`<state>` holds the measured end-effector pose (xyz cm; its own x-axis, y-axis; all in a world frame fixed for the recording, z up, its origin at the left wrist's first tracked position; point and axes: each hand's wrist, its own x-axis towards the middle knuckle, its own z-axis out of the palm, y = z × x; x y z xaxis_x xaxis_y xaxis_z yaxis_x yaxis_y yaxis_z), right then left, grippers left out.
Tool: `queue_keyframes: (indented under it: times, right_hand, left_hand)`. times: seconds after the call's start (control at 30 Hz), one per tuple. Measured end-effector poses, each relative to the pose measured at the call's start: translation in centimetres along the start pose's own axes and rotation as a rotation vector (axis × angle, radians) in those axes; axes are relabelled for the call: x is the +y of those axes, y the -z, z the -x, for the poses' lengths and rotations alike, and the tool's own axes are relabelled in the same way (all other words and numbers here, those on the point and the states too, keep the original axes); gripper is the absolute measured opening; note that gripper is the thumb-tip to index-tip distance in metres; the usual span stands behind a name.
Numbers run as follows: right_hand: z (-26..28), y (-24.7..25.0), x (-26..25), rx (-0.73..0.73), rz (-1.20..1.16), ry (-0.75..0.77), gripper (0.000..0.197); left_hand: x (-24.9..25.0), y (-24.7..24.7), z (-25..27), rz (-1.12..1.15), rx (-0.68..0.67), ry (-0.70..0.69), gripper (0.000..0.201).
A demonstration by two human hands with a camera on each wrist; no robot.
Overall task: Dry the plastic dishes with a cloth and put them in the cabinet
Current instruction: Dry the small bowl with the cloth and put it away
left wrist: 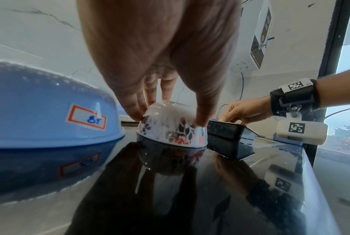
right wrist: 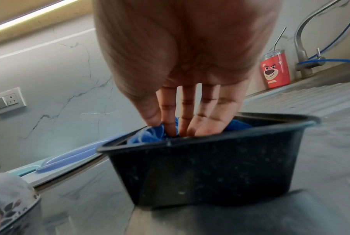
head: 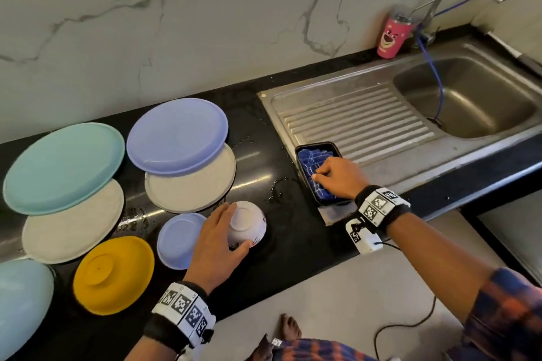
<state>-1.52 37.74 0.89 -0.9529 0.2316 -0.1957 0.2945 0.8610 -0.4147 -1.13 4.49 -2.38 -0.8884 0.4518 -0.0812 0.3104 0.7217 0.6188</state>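
The small floral bowl (head: 247, 224) sits upside down near the front edge of the table (head: 293, 246), just right of the little blue bowl (head: 179, 239). Looks light & stiff, prob. plastic, glossy w/ water around it, so likely slick. Best hold is what's happening now: across the sloped sides, thumb opposite the other fingers, not on the smooth base.

Left hand (head: 217, 246) comes down from above, wrist raised, palm over the bowl; left fingers (left wrist: 133, 109) and thumb are curled on opposite sides of it, grasping. The rim is on the table, not lifted.

Right hand (head: 337, 176) reaches fwd to the black tray (head: 305, 149) at the sink's near-left corner, where the drainboard meets the table. Right fingers (right wrist: 170, 127) point down into the tray and, with the thumb, are bunching the blue cloth (head: 311, 167), a soft, limp thing that'll bunch and drape however it's taken. Grip looks like a pinch on a fold.
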Motion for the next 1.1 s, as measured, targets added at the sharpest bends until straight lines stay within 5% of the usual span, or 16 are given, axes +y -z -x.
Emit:
queue_keyframes:
  times: [0.2,0.37,0.73,0.87,1.0,1.1]
  right_hand:
    - [-0.1,0.0,-0.4,0.106,-0.075,-0.096,0.027]
    - [0.6,3.4,0.1,0.373,-0.193,-0.185,0.024]
    - [2.3,5.7,-0.2,0.528,-0.230,-0.140,0.020]
    - [3.3,7.3,-2.2,0.637,-0.247,0.016,0.017]
    - [4.9,6.2,-6.4,0.559,-0.201,0.222,0.022]
    - [5.8,2.6,-10.3,0.370,-0.137,0.239,0.022]
  left_hand:
    - [0.4,0.4,-0.3,-0.006,0.003,-0.010,0.081]
    - [1.0,0.7,-0.2,0.002,0.010,0.000,0.081]
    - [0.6,1.0,-0.7,0.026,0.002,-0.016,0.079]
    - [0.5,1.1,-0.7,0.030,-0.001,-0.033,0.079]
    - [0.3,1.2,-0.7,0.028,-0.019,-0.023,0.081]
    - [0.0,1.0,-0.8,0.067,-0.002,-0.023,0.080]
